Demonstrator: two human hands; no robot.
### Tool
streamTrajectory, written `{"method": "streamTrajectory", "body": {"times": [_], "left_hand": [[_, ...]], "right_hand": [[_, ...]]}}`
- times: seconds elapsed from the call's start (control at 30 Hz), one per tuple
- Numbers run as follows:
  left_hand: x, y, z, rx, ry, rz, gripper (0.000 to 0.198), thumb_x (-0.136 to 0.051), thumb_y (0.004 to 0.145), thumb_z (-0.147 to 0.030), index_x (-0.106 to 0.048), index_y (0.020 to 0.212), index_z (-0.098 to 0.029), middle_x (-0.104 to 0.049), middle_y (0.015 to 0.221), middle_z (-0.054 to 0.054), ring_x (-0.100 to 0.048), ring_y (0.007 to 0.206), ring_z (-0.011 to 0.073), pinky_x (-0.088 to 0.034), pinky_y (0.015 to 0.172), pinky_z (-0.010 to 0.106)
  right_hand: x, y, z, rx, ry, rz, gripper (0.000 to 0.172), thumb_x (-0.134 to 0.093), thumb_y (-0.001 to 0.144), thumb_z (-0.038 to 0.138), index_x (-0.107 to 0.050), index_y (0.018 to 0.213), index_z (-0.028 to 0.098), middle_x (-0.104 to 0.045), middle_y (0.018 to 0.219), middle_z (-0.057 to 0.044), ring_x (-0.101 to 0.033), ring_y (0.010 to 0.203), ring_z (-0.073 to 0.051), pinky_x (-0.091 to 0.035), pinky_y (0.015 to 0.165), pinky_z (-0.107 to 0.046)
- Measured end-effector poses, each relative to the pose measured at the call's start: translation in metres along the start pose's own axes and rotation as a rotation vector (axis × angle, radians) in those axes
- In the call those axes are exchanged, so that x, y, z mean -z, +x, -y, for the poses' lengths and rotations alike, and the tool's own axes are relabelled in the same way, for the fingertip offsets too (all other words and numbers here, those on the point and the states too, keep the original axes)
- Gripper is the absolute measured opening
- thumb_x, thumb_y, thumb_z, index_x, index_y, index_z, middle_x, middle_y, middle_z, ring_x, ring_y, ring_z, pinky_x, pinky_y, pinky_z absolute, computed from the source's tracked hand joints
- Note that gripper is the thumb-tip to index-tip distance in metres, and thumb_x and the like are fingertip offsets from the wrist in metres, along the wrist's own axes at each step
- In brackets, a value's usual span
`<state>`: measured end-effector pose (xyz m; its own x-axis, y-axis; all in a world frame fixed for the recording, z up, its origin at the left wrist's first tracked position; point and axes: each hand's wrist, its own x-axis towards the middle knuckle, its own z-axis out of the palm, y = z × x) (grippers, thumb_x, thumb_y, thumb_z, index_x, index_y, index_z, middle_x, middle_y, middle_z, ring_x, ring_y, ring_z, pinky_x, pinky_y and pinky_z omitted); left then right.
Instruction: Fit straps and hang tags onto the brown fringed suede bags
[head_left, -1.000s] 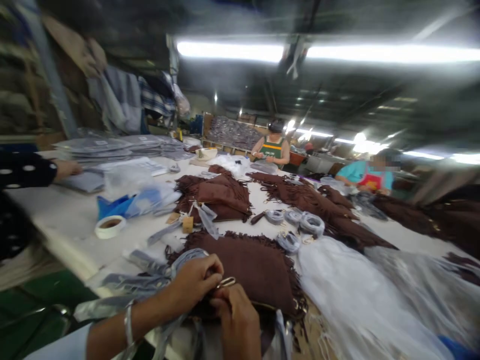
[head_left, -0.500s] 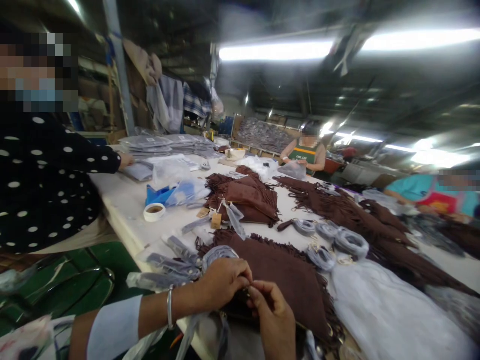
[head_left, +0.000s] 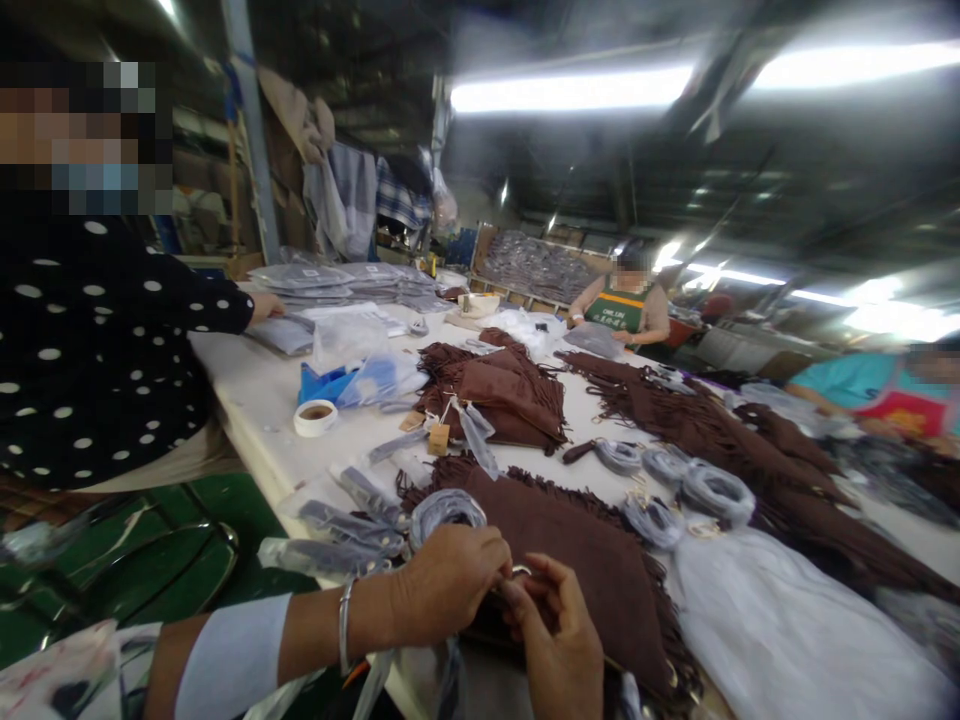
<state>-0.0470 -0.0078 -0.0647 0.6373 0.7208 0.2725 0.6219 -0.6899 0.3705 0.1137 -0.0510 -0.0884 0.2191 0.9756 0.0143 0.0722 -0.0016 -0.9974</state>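
Note:
A brown suede bag with a fringe lies at the near edge of the table. Over its near side my left hand, with a bangle at the wrist, meets my right hand, fingertips against fingertips. Both are closed in a pinch around a small metal ring or clasp, mostly hidden by the fingers. Just behind my left hand sits a plastic-wrapped coiled strap. Wrapped straps lie to its left.
On the white table are a tape roll, a blue plastic bag, another brown bag, coiled straps and white plastic bags. A person in polka dots reaches in at left; two other people are farther off.
The view has shifted slightly. My right hand's fingers have lifted and spread a little, and a shiny metal ring now shows between the hands.

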Motion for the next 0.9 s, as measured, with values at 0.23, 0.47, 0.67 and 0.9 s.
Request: {"method": "streamTrajectory", "body": {"times": [0.23,0.47,0.67,0.9], "left_hand": [[0.0,-0.001,-0.001,-0.014,0.027,-0.001,0.012,-0.049,0.089,-0.017,-0.056,0.099,-0.02,-0.063,0.095,0.003,-0.06,0.081,0.0192,-0.044,0.07,0.03],[-0.01,-0.002,-0.001,-0.05,0.062,0.001,0.008,-0.055,0.086,-0.016,-0.056,0.093,-0.019,-0.063,0.09,0.003,-0.058,0.08,0.0197,-0.042,0.068,0.031],[-0.01,0.0,-0.003,-0.05,0.092,0.019,0.009,-0.054,0.084,-0.014,-0.056,0.092,-0.018,-0.063,0.089,0.004,-0.057,0.077,0.02,-0.042,0.066,0.031],[-0.006,0.0,-0.006,0.008,0.009,0.056,0.017,-0.056,0.078,-0.011,-0.057,0.092,-0.02,-0.065,0.088,0.002,-0.059,0.076,0.019,-0.042,0.066,0.03]], "right_hand": [[0.004,0.001,-0.003,0.053,-0.086,0.038,0.043,-0.072,0.075,0.046,-0.057,0.107,0.022,-0.07,0.079,-0.003,-0.066,0.066,-0.019,-0.053,0.062,-0.029],[0.013,0.013,0.007,-0.073,-0.069,0.245,0.034,-0.074,0.073,0.038,-0.058,0.099,0.021,-0.066,0.067,0.003,-0.061,0.055,-0.015,-0.048,0.051,-0.024],[0.021,0.028,0.01,-0.183,0.02,0.429,0.031,-0.079,0.068,0.037,-0.059,0.084,0.018,-0.063,0.061,0.003,-0.059,0.051,-0.012,-0.045,0.045,-0.02],[0.026,0.034,0.007,-0.246,0.097,0.532,0.034,-0.082,0.067,0.04,-0.058,0.079,0.018,-0.064,0.063,0.003,-0.063,0.056,-0.013,-0.049,0.049,-0.022]]}}
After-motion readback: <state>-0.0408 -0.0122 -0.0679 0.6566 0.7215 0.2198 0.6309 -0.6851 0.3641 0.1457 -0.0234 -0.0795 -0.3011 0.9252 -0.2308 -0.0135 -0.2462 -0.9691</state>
